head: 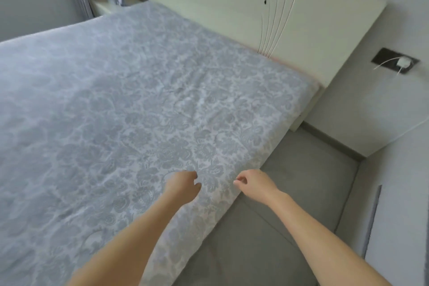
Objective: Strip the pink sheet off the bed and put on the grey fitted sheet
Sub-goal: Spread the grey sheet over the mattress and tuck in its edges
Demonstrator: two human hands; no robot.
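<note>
Curling loosely, the fingers (197, 184) of the left hand (182, 184) hang low in the centre of the frame, thumb and forefinger slightly apart, pinching nothing. Just to its right, the right hand (254, 181) has its fingers (239, 180) curled the same way and also holds nothing. Whether either hand touches the cloth I cannot tell. Under the 2 hands lies the grey floral-patterned fitted sheet (139, 100). It is spread over the bed (299, 123) from the frame's left edge up to the glossy cream headboard (209, 7) at upper centre, where a thin pink edge (316, 83) shows. Grey floor (301, 181) fills the lower right.
</note>
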